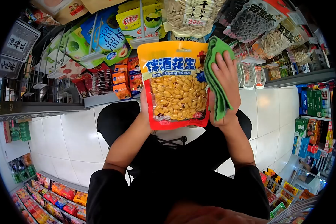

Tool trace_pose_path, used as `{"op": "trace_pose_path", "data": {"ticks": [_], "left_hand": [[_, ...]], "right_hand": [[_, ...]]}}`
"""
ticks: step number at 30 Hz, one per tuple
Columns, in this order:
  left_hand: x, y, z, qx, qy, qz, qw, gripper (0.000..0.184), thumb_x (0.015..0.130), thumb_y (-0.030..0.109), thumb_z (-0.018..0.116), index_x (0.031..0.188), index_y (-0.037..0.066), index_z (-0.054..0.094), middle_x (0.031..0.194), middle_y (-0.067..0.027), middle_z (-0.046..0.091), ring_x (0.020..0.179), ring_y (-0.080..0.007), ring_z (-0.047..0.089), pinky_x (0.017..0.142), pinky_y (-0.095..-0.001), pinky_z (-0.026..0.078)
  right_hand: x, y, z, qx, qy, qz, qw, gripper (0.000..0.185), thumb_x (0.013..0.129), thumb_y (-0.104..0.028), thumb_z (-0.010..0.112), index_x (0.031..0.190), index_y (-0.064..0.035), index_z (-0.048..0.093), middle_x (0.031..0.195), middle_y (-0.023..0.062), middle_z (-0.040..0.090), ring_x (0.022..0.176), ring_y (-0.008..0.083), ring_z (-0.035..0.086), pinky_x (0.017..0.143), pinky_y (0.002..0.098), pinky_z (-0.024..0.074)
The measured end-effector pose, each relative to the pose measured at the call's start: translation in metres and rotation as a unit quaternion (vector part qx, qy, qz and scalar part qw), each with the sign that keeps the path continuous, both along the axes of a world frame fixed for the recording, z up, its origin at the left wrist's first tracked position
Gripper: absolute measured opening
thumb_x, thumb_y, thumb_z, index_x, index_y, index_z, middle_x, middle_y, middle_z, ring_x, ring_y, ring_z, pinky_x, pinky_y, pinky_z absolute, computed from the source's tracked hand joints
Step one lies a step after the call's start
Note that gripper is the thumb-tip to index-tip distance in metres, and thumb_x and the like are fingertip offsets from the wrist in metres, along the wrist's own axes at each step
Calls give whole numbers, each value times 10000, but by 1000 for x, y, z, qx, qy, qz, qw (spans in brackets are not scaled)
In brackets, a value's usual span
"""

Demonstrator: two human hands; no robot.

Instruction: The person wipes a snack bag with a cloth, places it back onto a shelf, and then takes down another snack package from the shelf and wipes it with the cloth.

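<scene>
Upright before me is a yellow and red bag of peanuts point(180, 98) with a clear window. My left hand point(144, 106) grips its left edge, the fingers mostly hidden behind it. A folded green cloth point(216, 80) lies under my right hand point(228, 86), along the bag's right edge. The right fingers are laid over the cloth and hold it; the right thumb is near the bag's lower right corner. Just beyond the bag's top hangs a pack of sunflower seeds point(190, 15).
Hanging snack packs, among them a blue bag point(106, 33) and a yellow-green pouch point(140, 18), fill the rack ahead. Small orange packets point(121, 80) stand on its shelf. Shelves of packaged goods point(65, 196) are at lower left, more boxes point(311, 100) at right. White floor tiles point(78, 134) lie below.
</scene>
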State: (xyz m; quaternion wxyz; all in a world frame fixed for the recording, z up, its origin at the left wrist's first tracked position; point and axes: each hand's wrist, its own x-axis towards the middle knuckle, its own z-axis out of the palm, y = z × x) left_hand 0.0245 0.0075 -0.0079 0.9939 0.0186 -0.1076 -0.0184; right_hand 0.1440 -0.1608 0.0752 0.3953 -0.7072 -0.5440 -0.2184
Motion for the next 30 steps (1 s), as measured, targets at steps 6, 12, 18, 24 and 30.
{"op": "trace_pose_path", "data": {"ticks": [6,12,18,24,30], "left_hand": [[2,5,-7,44,96,38,994,847,951,651,457,1554,73,312,1584,-193,356,1415,-387,423,1165,-559,345],[-2,6,-5,57,117,33,991,788,980,623,426,1542,79,342,1568,-171,394,1400,-365,451,1157,-541,366],[0,4,4,-23,74,13,997,691,1013,574,403,1491,74,423,1502,-176,474,1346,-361,509,1129,-537,405],[0,5,4,-13,50,41,998,667,1030,545,370,1482,58,426,1491,-186,480,1336,-360,519,1121,-527,419],[-2,4,-2,15,24,74,997,656,1030,516,367,1476,37,422,1481,-188,489,1312,-349,544,1110,-505,440]], "right_hand": [[12,-8,-23,112,159,103,975,489,1012,-241,461,1379,75,529,1466,257,507,1416,419,418,1180,530,272],[-19,-20,-9,275,602,197,723,555,1036,-328,362,1399,73,485,1381,203,574,1253,299,584,1080,423,450],[-18,-2,13,352,661,384,540,562,1036,-357,379,1415,47,474,1396,193,565,1265,307,577,1099,442,433],[-9,-11,7,366,688,339,526,559,1034,-357,392,1420,40,471,1401,185,563,1273,308,573,1100,450,433],[-9,-14,-1,238,464,90,849,530,1022,-311,404,1398,52,496,1395,191,576,1282,366,562,1115,487,384]]}}
